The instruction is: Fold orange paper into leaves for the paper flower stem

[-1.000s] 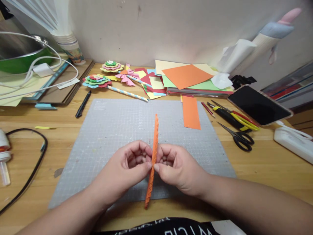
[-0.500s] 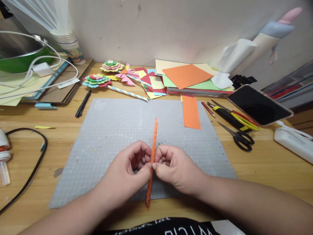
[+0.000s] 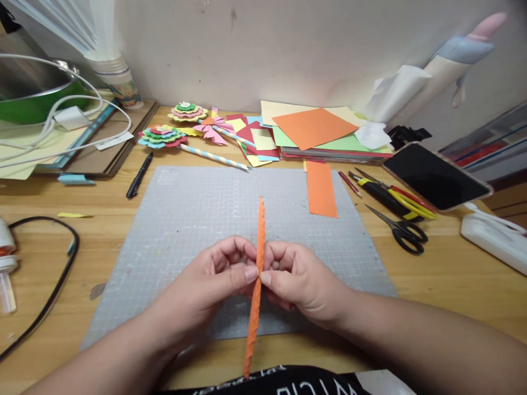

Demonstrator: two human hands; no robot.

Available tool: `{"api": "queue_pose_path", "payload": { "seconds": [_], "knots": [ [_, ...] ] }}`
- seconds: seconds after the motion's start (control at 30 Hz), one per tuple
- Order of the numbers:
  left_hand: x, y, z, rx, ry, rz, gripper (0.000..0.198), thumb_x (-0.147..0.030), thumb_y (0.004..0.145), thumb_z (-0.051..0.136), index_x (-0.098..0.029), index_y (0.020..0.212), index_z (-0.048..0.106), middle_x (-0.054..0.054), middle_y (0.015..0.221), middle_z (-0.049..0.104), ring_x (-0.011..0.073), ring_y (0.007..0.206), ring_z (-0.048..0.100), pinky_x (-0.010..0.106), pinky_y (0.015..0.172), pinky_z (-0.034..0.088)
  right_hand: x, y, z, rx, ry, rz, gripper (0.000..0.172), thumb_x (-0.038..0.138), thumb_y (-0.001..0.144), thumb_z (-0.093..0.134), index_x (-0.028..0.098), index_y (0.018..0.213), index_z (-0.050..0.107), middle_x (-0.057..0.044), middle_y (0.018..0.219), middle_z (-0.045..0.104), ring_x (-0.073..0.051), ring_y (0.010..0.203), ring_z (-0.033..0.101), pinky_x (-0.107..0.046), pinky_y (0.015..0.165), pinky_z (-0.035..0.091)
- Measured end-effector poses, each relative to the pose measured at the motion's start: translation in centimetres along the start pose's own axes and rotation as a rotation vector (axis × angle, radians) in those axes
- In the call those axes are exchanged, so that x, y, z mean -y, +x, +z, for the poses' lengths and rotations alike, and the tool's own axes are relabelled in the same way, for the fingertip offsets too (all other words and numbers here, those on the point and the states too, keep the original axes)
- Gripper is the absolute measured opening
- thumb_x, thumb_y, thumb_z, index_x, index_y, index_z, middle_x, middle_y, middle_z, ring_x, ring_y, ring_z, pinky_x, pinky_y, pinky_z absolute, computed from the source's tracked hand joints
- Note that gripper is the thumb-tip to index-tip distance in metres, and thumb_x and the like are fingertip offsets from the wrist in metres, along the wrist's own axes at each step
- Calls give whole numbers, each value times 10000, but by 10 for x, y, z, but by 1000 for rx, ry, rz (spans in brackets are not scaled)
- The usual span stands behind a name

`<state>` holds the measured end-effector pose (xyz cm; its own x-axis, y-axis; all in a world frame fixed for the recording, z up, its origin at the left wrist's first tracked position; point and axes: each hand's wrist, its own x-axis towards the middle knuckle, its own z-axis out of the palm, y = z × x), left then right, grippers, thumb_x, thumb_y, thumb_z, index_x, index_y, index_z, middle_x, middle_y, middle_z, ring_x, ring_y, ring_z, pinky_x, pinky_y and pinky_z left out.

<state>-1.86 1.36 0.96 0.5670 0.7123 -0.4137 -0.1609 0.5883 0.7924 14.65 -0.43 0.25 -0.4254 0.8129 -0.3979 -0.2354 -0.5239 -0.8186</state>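
Note:
A thin orange paper strip [image 3: 254,312], folded or rolled lengthwise with a zigzag edge, stands nearly upright in view above the grey cutting mat [image 3: 185,208]. My left hand [image 3: 224,274] pinches it near its middle from the left, thumb in front. From the other side my right hand [image 3: 294,277] grips the same spot between thumb and curled fingers. The strip's lower end reaches down to the dark printed clothing [image 3: 313,381]. Farther back on the mat lies a flat orange paper rectangle [image 3: 322,189].
Black scissors [image 3: 401,229], pliers [image 3: 387,197] and a phone [image 3: 438,175] lie to the right. Paper flowers [image 3: 162,136] and a stack of coloured paper [image 3: 321,129] line the wall. A pen [image 3: 140,175] and black cable [image 3: 66,274] are at left.
The orange strip has turned between my fingers, so its jagged edge now shows along the right side, and it sits slightly lower. My left thumb has rotated, showing its nail.

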Motion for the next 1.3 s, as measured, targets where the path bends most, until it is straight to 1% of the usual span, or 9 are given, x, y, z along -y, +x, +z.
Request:
{"api": "queue_pose_path", "payload": {
  "seconds": [0.1,0.3,0.47,0.7,0.8,0.93,1.1,1.2,1.3],
  "knots": [
    [1,0,0,8,8,-4,160,-267,768,695,-192,874,601,-15,804,574,93,742,534,216,706,428,2,0,1,-2,-16,9,226,248,660,667,186,648,450,104,436,417,-22,360,316,-154,359,216],
    [2,2,0,17,27,1,187,-253,738,725,-185,847,590,-23,758,581,86,698,524,197,656,401,6,-1,2,-31,-50,35,208,218,662,655,186,634,451,111,415,404,-20,353,312,-147,351,217],
    [2,2,-1,16,39,5,188,-252,741,723,-184,859,593,-19,768,588,93,713,534,205,677,408,3,-1,1,-38,-48,34,188,204,666,640,186,637,455,113,412,404,-19,351,305,-146,348,224],
    [0,1,0,30,-10,10,154,-267,782,675,-177,886,606,3,807,584,109,738,547,232,700,429,3,0,1,-21,1,17,213,236,646,657,190,639,449,108,428,420,-20,348,318,-150,346,227],
    [0,1,0,22,19,7,168,-271,774,688,-184,889,603,-1,817,584,107,750,543,236,720,428,4,-1,1,-28,-16,17,197,218,651,646,185,634,453,106,428,423,-18,351,322,-145,345,226],
    [1,1,0,16,29,10,156,-273,775,688,-192,880,605,-13,802,583,95,732,534,226,710,422,4,-1,2,-40,-24,13,191,196,649,649,182,640,458,110,422,429,-15,347,319,-141,343,230],
    [3,3,-2,-23,82,24,153,-285,779,675,-189,882,615,-3,795,599,112,728,541,242,703,421,4,0,2,-69,-10,20,239,242,675,687,184,652,457,116,406,425,-17,328,319,-144,333,225],
    [2,5,-3,-54,107,12,162,-292,769,676,-178,868,616,5,778,609,123,714,548,250,689,419,1,1,-1,-39,28,19,254,303,707,697,176,683,479,84,483,513,-13,327,342,-150,328,217],
    [0,5,-4,-55,85,-12,174,-289,761,684,-180,877,614,2,774,624,123,709,563,255,702,420,-1,2,-4,4,67,-7,260,326,726,702,164,704,501,53,579,580,-5,342,364,-153,337,226]
  ]
}}
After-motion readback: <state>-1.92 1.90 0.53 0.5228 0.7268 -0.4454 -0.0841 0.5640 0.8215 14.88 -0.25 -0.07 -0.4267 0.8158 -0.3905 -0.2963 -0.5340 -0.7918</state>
